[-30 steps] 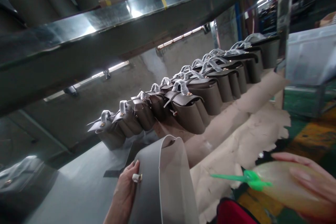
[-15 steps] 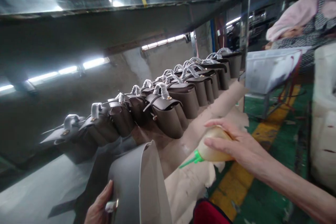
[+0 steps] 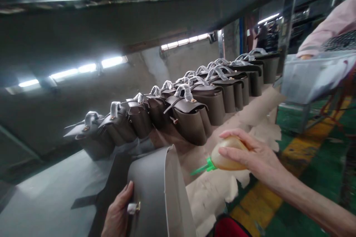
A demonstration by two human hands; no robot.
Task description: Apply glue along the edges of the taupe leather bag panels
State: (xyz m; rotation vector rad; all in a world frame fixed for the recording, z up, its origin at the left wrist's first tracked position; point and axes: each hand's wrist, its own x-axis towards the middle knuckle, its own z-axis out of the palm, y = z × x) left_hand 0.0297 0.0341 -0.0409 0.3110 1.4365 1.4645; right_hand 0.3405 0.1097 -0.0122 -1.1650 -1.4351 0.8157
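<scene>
My left hand (image 3: 118, 214) grips the edge of a grey handbag piece (image 3: 155, 192) at the bottom of the view, its thumb by a small gold clasp wrapped in white (image 3: 132, 207). Closed round a yellowish squeeze bottle (image 3: 226, 153), my right hand (image 3: 256, 161) holds it just right of the piece, with the bottle's green nozzle (image 3: 200, 168) pointing left toward the piece's curved edge. The nozzle tip is a little apart from the piece.
A long row of brown handbags (image 3: 191, 118) with wrapped handles runs along the paper-covered bench (image 3: 211, 192) under a metal shelf (image 3: 139, 26). A translucent bin (image 3: 311, 77) stands at right, another person's pink sleeve (image 3: 328, 26) above it. Green and yellow floor (image 3: 311, 170) lies at right.
My right hand has brought the bottle up from the lower right to beside the grey piece. The view has swung, and my left hand keeps its hold on the piece.
</scene>
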